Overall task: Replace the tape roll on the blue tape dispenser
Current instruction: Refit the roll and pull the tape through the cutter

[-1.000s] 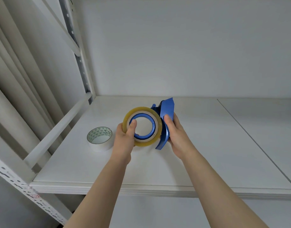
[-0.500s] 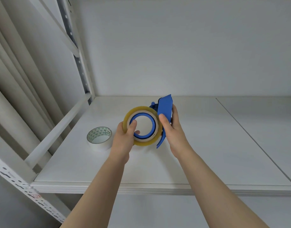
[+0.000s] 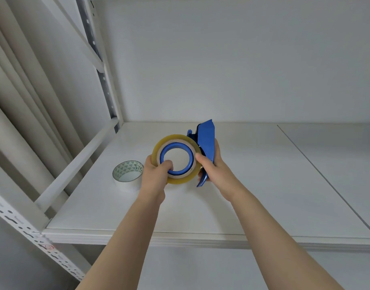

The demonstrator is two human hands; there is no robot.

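The blue tape dispenser (image 3: 206, 143) is held upright above the white shelf (image 3: 253, 185), a yellowish clear tape roll (image 3: 175, 180) sitting on its blue round hub (image 3: 190, 162). My left hand (image 3: 156, 174) grips the roll's lower left edge, thumb hooked inside the hub ring. My right hand (image 3: 214, 170) wraps the dispenser's blue handle blade from the right, thumb pressing the roll's right rim. A second roll (image 3: 127, 174), white with a green triangle pattern inside its core, lies flat on the shelf to the left of my left hand.
The shelf's white metal upright (image 3: 100, 65) and a slanted rail (image 3: 75, 162) border the left side. A perforated bracket (image 3: 33, 233) runs along the front left corner. A seam (image 3: 326, 181) divides the shelf board to the right. The white back wall stands behind.
Both hands have lifted the dispenser and roll slightly and tilted it more upright. My left thumb has hooked deeper into the hub ring. The white roll has not moved.
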